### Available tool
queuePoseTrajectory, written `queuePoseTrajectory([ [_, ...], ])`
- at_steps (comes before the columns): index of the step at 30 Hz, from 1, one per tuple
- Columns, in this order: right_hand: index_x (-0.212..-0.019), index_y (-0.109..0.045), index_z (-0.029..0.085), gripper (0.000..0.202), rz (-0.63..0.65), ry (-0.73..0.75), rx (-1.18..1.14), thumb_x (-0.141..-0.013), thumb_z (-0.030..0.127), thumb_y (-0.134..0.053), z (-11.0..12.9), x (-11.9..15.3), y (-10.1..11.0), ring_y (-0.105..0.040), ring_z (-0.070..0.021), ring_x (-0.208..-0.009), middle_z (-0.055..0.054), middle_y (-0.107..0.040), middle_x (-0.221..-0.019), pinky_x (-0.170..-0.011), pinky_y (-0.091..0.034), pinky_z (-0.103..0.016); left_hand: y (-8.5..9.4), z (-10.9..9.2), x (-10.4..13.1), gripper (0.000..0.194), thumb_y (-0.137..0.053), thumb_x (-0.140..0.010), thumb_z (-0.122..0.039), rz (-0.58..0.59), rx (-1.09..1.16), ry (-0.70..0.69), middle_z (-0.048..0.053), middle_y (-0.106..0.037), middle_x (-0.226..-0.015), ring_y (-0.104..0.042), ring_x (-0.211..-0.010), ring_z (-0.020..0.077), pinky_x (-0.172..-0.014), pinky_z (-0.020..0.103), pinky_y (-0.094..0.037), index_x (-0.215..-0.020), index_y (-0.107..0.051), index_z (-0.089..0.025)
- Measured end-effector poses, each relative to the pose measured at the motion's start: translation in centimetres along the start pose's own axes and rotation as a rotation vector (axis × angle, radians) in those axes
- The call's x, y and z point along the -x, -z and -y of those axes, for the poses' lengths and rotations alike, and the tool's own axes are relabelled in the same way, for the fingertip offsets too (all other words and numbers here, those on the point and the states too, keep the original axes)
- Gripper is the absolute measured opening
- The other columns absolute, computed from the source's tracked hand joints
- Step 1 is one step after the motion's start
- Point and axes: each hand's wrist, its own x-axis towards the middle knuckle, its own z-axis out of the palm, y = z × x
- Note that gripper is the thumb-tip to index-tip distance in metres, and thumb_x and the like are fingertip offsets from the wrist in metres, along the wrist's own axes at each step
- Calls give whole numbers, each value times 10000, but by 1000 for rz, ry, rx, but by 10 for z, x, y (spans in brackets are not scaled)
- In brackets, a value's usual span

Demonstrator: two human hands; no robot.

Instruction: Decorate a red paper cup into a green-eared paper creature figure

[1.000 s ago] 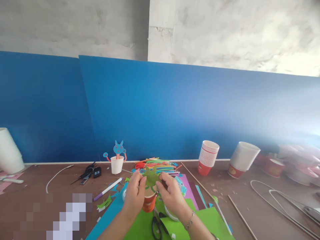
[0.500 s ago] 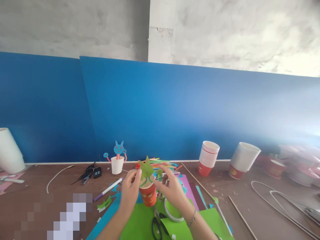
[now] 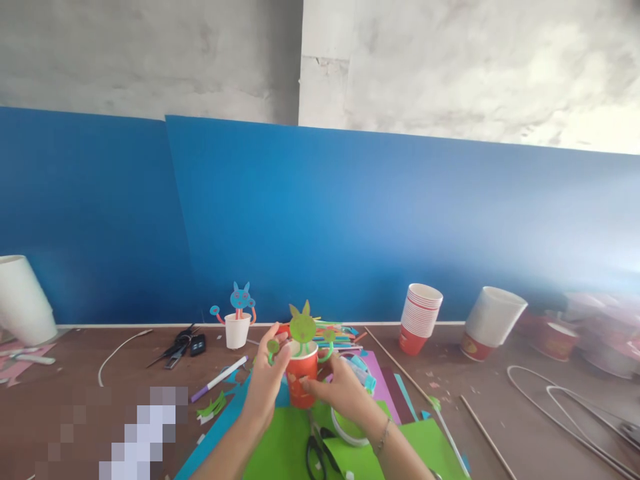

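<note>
A red paper cup (image 3: 301,381) stands upright between my two hands. Out of its top rises a green paper animal head (image 3: 303,327) with pointed ears and a drawn face, on green pipe-cleaner stems. Green arms with round ends (image 3: 273,347) reach over the rim on both sides. My left hand (image 3: 266,379) curves round the cup's left side, thumb near the rim. My right hand (image 3: 345,388) grips the right side, with its thumb across the front and the other fingertips partly hidden behind. Black-handled scissors (image 3: 316,453) lie just in front of the cup.
Behind the cup lie several coloured pipe cleaners (image 3: 340,337). A white cup with a blue figure (image 3: 237,330) stands left, near a purple-capped marker (image 3: 219,379). Green paper (image 3: 275,443) and a tape roll (image 3: 350,433) lie in front. Stacked cups (image 3: 420,320) stand right, beside wooden sticks (image 3: 485,437).
My right hand has dropped from the rim to the cup's side. The green head stands higher with its face showing, and both green arms now spread out over the rim.
</note>
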Motion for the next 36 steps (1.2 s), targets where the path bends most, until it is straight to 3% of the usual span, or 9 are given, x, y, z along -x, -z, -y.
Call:
queuePoseTrajectory([
  [4, -987, -594, 137, 305, -36, -5, -54, -736, 299, -658, 1, -5, 2, -637, -191, -723, -69, -692, -871, -590, -490, -274, 0, 8, 0, 872, -732, -658, -530, 57, 52, 48, 159, -545, -1299, -574, -1131, 269, -904, 370, -491, -1371, -345, -211],
  [7, -1002, -607, 136, 304, -49, 8, -33, -728, 262, -650, 2, -5, 2, -643, -198, -719, -72, -697, -872, -579, -493, -274, -4, 13, 3, 827, -772, -626, -407, 172, -14, 79, 157, -628, -1184, -623, -1049, 290, -855, 405, -520, -1324, -386, -188],
  [9, -989, -629, 143, 285, -52, 25, 10, -720, 237, -644, 1, -4, 2, -644, -204, -732, -66, -697, -855, -587, -493, -274, -6, 16, 4, 766, -779, -596, -352, 179, -97, 67, 144, -667, -1119, -646, -1004, 294, -836, 406, -531, -1259, -440, -170],
  [12, -1033, -639, 151, 328, -40, 56, 59, -729, 274, -652, -2, -4, 2, -639, -215, -801, -76, -692, -912, -627, -499, -281, 0, 17, -5, 700, -764, -588, -351, 88, -193, 28, 126, -681, -1093, -648, -1009, 287, -830, 385, -535, -1194, -467, -163],
  [16, -1137, -607, 163, 414, -40, 43, 49, -756, 319, -642, -8, -5, 5, -624, -222, -880, -93, -668, -1005, -657, -512, -293, 30, 16, -34, 581, -749, -628, -388, -100, -330, 30, 142, -668, -1097, -646, -1016, 290, -837, 389, -522, -1089, -481, -158],
  [21, -975, -669, 156, 245, -15, 57, 90, -768, 276, -613, -3, -5, 7, -620, -227, -883, -90, -683, -956, -740, -506, -330, 63, 20, -63, 508, -760, -644, -336, -257, -526, 84, 138, -676, -1049, -668, -963, 288, -796, 381, -528, -1028, -470, -173],
  [29, -914, -705, 165, 206, 46, 34, 62, -761, 280, -628, -5, -4, 11, -627, -211, -771, -77, -703, -861, -638, -498, -301, 64, 28, -67, 631, -702, -690, -420, -354, -781, 188, 181, -630, -1157, -565, -1148, 364, -915, 470, -435, -1174, -385, -166],
  [33, -929, -706, 158, 225, 50, 14, 92, -766, 294, -630, -7, -5, 13, -633, -209, -753, -80, -706, -859, -645, -502, -306, 61, 27, -61, 751, -674, -698, -478, -345, -865, 198, 174, -629, -1171, -566, -1149, 355, -895, 453, -441, -1261, -300, -153],
  [36, -916, -705, 147, 224, 55, 19, 124, -787, 303, -610, -7, -6, 15, -634, -208, -734, -79, -705, -832, -640, -501, -310, 58, 24, -58, 707, -626, -730, -498, -342, -929, 210, 165, -658, -1110, -600, -1101, 351, -870, 447, -446, -1259, -305, -156],
])
